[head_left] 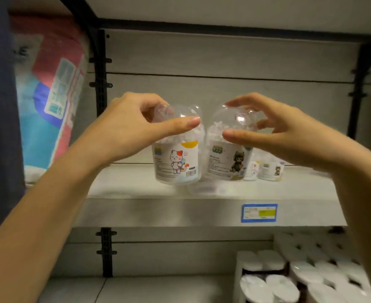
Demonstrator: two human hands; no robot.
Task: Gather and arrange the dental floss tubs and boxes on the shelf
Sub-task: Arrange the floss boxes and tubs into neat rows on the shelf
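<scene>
My left hand (134,125) grips the clear domed lid of a floss tub with a white cat label (178,165), held just above the shelf (136,206). Beside it on the right, a second tub with a dark cat label (228,160) has my right hand (278,132) closed around its domed lid. The two tubs nearly touch, side by side near the shelf's middle. Further back on the right stand a small white floss box (251,170) and another tub (270,170).
A blue price tag (259,212) is fixed to the shelf's front edge. A pink and blue soft pack (51,95) fills the bay on the left. Packs of white rolls (300,274) sit on the lower shelf at right. Black uprights flank the bay.
</scene>
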